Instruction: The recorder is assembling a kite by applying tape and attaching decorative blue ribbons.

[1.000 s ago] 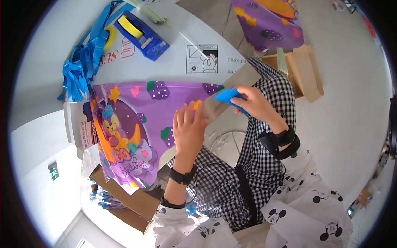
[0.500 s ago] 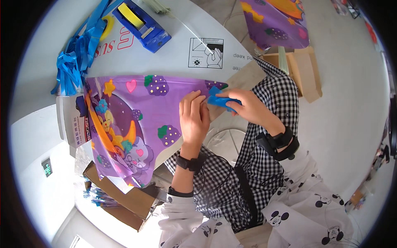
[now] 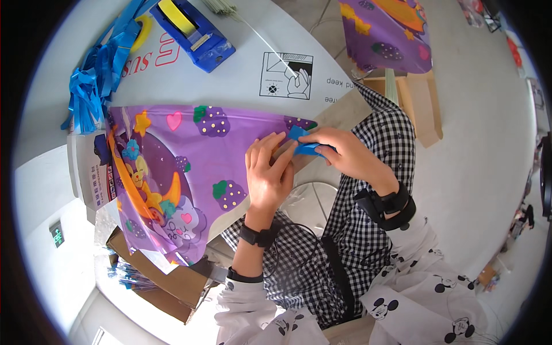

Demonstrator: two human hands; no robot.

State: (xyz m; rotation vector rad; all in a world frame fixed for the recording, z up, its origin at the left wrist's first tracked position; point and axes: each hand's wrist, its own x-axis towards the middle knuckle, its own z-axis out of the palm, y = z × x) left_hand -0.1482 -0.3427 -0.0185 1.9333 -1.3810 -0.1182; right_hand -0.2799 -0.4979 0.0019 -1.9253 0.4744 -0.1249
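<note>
Blue strip (image 3: 297, 133), pinched in the right hand (image 3: 353, 154), has moved leftward to the left hand (image 3: 268, 177), whose hold on the purple sheet (image 3: 214, 156) is unclear.

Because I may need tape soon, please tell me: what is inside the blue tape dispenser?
Inside the blue tape dispenser sits a yellow roll; its upper surface shows. Its lower part is covered by the dispenser's body and cannot be seen.

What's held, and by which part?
Right grip: thin blue plastic-looking strip, pinched by its right end. Left grip: on the purple printed plastic-looking sheet; hold can't be told.
</note>
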